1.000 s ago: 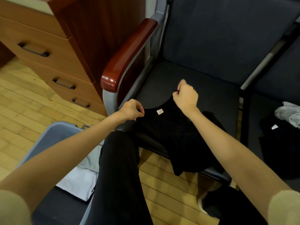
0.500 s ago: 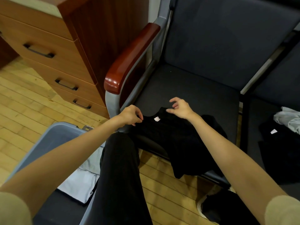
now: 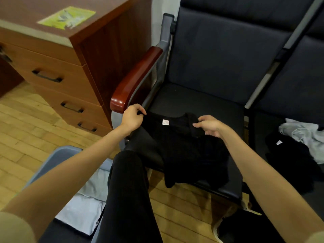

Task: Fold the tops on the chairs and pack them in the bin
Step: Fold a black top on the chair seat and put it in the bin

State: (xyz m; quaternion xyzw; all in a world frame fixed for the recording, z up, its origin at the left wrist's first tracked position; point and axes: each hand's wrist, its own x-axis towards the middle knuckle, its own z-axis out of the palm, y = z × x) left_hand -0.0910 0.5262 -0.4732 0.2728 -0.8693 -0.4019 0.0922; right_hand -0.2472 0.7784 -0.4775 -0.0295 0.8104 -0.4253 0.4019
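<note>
My left hand [image 3: 132,118] pinches the black top [image 3: 177,141] at its left shoulder, my right hand [image 3: 209,125] pinches the right; collar lies away from me across the chair seat [image 3: 201,102].

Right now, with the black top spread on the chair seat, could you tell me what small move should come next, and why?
Probably fold the right sleeve in across the body. The black top lies collar-up on the chair seat, the left hand pinning its left shoulder and the right hand pinching the right shoulder fabric, while the hem hangs over the seat's front edge.
</note>
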